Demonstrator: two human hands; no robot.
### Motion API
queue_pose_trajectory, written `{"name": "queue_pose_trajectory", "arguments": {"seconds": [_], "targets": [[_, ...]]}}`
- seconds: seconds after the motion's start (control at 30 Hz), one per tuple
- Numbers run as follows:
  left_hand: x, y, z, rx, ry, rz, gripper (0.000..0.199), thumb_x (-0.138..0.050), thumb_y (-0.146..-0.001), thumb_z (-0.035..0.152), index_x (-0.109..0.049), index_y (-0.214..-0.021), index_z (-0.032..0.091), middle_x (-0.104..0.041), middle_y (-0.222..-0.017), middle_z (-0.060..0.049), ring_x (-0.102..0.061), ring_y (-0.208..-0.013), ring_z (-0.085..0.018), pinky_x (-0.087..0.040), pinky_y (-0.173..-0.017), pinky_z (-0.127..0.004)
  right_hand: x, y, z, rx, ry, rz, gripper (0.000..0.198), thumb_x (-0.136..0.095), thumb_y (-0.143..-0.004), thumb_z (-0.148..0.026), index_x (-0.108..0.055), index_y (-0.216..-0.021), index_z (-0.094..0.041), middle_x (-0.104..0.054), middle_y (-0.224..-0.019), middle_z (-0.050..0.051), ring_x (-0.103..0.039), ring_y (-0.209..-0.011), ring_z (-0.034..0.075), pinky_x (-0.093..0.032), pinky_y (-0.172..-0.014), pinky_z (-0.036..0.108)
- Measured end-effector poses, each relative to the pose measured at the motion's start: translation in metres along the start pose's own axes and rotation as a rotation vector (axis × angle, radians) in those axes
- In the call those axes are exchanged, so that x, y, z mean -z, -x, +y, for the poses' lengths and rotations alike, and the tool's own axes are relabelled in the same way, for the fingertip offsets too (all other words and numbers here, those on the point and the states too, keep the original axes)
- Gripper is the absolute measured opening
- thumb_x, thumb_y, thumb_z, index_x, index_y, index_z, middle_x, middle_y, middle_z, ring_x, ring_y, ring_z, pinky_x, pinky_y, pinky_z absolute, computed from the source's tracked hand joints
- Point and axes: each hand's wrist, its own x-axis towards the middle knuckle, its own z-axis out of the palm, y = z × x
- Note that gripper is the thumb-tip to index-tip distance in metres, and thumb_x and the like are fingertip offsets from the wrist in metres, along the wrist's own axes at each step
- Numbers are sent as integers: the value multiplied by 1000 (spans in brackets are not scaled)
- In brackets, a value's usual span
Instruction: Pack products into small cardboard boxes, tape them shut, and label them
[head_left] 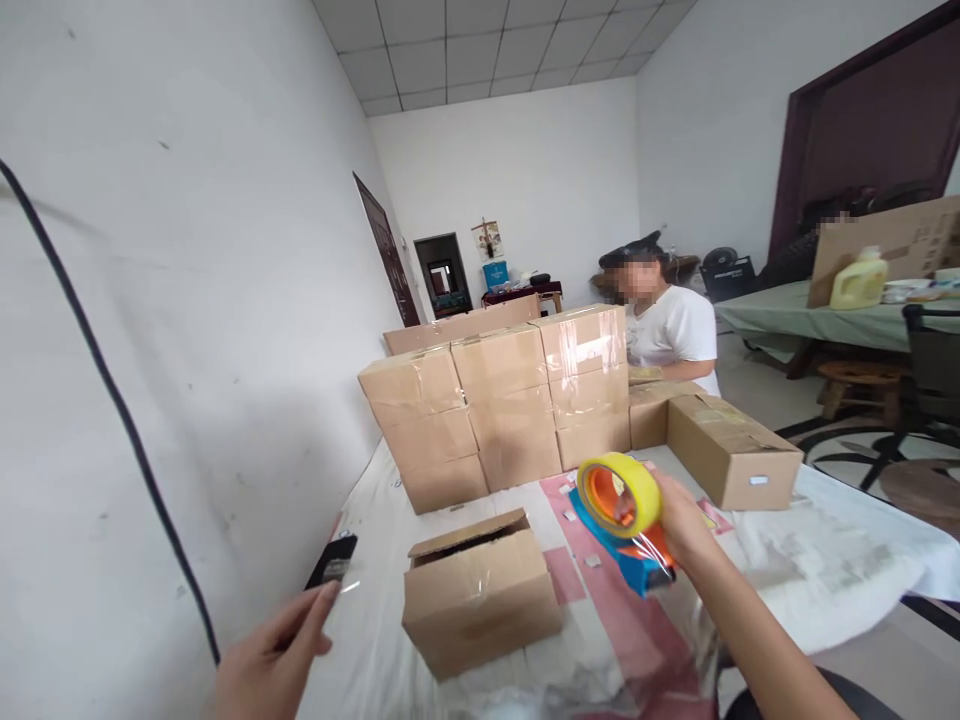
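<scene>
My right hand grips a blue and orange tape dispenser loaded with a yellow-edged roll of tape, raised above the table's right half. The thumb and forefinger of my left hand are pinched at the lower left, with a small shiny strip of clear tape at their tips. Between my hands a brown cardboard box rests on the table, apart from both. A narrow dark gap shows along its far top edge, beside a raised flap.
Taped cartons stand stacked behind the box. A long carton lies to the right on the cloth-covered table. A co-worker in a white shirt sits beyond it. The white wall runs close on the left.
</scene>
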Motion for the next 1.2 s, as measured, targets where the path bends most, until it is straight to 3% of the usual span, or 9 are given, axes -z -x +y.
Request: {"name": "queue_pose_trajectory", "arguments": {"seconds": [0.17, 0.33, 0.5, 0.67, 0.77, 0.83, 0.93, 1.1, 1.2], "targets": [[-40, 22, 10, -54, 200, -63, 58, -71, -57, 76, -79, -78, 23, -56, -48, 1, -56, -54, -19, -48, -60, -29, -6, -20, 39, -62, 235, 31, 47, -45, -84, -56, -37, -49, -26, -45, -51, 3, -42, -56, 21, -34, -59, 36], [-64, 38, 25, -88, 295, -104, 45, -72, -69, 65, -77, -79, 22, -51, -49, 4, -51, -55, -15, -43, -58, -25, 1, -26, 70, -174, 298, 89, 44, -40, -88, -50, -45, -53, -24, -57, -60, 10, -51, -60, 24, -38, -62, 38], [-75, 41, 36, -135, 346, -173, 45, -70, -72, 64, -73, -70, 20, -53, -53, 2, -49, -52, -14, -42, -54, -26, 10, -31, 66, -248, 374, 163, 46, -41, -90, -55, -48, -58, -23, -58, -59, 12, -58, -65, 28, -41, -67, 40], [-93, 48, 57, -129, 356, -237, 49, -67, -75, 67, -76, -80, 19, -59, -56, 1, -53, -54, -16, -45, -57, -26, 6, -18, 32, -160, 395, 275, 42, -39, -92, -56, -56, -86, -18, -67, -90, 17, -62, -91, 32, -44, -81, 43], [-116, 59, 73, -166, 350, -288, 52, -65, -76, 69, -77, -80, 19, -56, -50, 1, -56, -52, -17, -47, -59, -27, -10, 8, 0, 18, 265, 30, 45, -44, -92, -61, -60, -82, -20, -67, -82, 7, -62, -81, 24, -46, -74, 33], [-136, 69, 82, -200, 361, -313, 51, -65, -77, 69, -77, -79, 19, -57, -50, 1, -56, -51, -16, -48, -59, -27, -20, 30, -22, 175, 37, -291, 41, -49, -93, -57, -65, -87, -20, -66, -82, 5, -59, -77, 21, -46, -71, 31], [-165, 88, 88, -239, 370, -378, 50, -63, -79, 67, -78, -79, 19, -57, -50, 1, -57, -51, -16, -48, -58, -27, -30, 58, -48, 232, -123, -550, 28, -64, -88, -47, -71, -94, -20, -58, -72, 0, -51, -66, 15, -40, -61, 26], [-195, 114, 90, -263, 414, -371, 49, -62, -81, 65, -80, -83, 20, -58, -49, 1, -56, -48, -16, -47, -53, -26, -27, 71, -62, 215, -117, -634, 13, -71, -82, -29, -72, -76, -18, -54, -69, -2, -46, -63, 12, -35, -59, 24], [-204, 121, 90, -312, 449, -335, 45, -62, -83, 61, -81, -86, 20, -59, -48, 1, -55, -46, -15, -47, -52, -25, -24, 69, -62, 252, -77, -654, 6, -73, -81, -24, -73, -78, -19, -55, -73, -2, -46, -64, 11, -35, -60, 24]]}}
